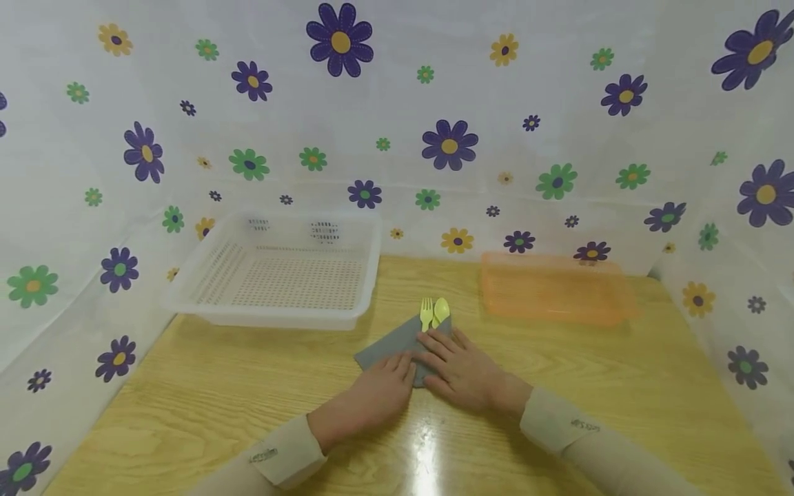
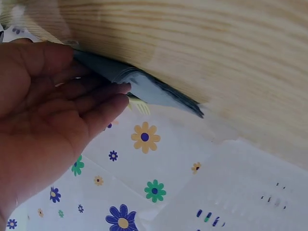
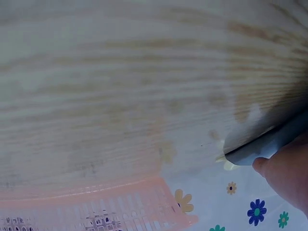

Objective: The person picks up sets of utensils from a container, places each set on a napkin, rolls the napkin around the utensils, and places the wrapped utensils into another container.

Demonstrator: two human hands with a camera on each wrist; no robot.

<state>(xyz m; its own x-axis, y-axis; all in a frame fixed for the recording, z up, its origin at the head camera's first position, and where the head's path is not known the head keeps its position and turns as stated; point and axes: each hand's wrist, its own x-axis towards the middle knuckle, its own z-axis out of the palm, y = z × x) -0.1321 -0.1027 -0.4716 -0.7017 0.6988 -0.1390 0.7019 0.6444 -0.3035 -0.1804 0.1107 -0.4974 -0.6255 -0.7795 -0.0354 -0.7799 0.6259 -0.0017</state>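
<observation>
A grey folded napkin [image 1: 389, 344] lies on the table, wrapped about a yellow-green fork [image 1: 426, 310] and spoon [image 1: 441, 308] whose heads stick out at its far edge. My left hand [image 1: 377, 393] rests its fingers on the near side of the cloth. From the right, my right hand [image 1: 466, 372] lies over the napkin with fingers spread, covering much of it and the utensils' handles. In the left wrist view, extended fingers [image 2: 103, 103] touch the layered cloth, and the fork tines [image 2: 140, 106] show past them. The right wrist view shows one fingertip [image 3: 261, 164] against the napkin's edge.
A white perforated basket [image 1: 279, 320] stands at the back left of the wooden table [image 1: 248, 399]. At the back right is a shallow orange basket [image 1: 552, 313]. A flower-printed white curtain [image 1: 397, 103] surrounds the table's back and sides.
</observation>
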